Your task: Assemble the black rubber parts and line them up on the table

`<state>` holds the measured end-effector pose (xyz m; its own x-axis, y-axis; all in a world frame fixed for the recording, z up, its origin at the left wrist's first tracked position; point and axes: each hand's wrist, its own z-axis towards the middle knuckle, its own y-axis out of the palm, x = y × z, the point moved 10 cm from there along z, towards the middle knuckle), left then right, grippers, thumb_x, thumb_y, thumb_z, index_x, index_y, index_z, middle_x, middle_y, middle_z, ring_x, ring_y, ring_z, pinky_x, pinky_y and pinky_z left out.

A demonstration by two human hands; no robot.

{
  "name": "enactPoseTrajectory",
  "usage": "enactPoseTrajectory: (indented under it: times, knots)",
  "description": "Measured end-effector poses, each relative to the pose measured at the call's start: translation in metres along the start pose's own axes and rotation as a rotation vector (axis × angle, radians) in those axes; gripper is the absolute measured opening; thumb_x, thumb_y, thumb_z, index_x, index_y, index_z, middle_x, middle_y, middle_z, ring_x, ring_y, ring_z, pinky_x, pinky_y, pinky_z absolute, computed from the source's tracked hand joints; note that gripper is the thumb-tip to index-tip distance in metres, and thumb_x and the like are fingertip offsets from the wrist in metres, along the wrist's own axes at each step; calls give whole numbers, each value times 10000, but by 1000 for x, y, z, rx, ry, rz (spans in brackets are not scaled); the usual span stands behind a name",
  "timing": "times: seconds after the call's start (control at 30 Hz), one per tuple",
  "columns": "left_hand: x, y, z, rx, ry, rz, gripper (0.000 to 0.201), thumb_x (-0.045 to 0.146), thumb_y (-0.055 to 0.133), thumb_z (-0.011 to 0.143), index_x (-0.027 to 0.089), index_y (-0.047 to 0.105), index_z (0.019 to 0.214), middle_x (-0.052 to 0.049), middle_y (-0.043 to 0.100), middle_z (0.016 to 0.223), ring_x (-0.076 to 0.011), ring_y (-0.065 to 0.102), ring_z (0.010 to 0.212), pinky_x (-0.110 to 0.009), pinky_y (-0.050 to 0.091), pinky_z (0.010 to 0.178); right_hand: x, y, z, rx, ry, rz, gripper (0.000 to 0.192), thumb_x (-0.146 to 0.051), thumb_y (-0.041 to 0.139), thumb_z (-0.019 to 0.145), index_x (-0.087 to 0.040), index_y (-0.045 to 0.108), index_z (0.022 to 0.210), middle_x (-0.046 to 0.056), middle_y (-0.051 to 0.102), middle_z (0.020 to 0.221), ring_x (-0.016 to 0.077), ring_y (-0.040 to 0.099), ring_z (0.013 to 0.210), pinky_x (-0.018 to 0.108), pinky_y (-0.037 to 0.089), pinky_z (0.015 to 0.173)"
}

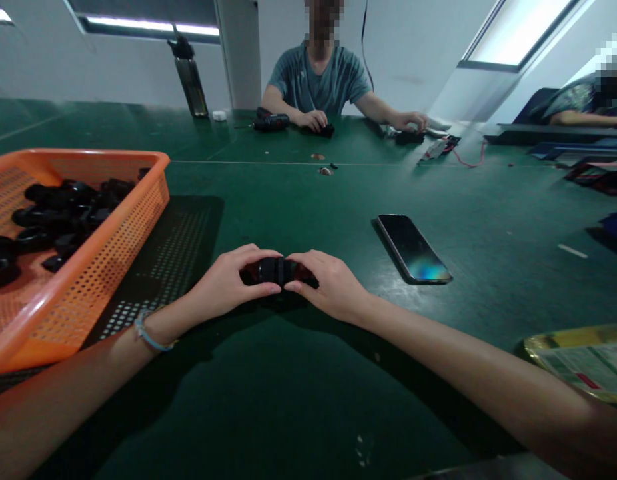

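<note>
My left hand [227, 283] and right hand [328, 285] both clasp a small black part [276, 271] mid-table [308, 400]; it looks rigid, light, best pinched at its ends; orange basket [113, 233] at left edge.

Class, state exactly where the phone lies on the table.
In the head view, the phone lies flat on the green table, just right of the right hand, across from the orange basket.
</note>
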<state>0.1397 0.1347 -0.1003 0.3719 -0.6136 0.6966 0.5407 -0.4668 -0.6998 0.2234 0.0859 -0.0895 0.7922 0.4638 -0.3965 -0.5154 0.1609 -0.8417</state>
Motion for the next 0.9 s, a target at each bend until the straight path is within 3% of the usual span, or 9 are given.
enactPoseTrajectory:
  times: [0.9]
  knots:
    - [1,0,1,3,6,20,464,465,664,688,198,634,1066,-34,615,905,-186,582,782,-293,472,684,7,11,0,-133,104,-19,282,-323,511,881,-85,580,1016,118,655,938,192,592,835,341,467,740]
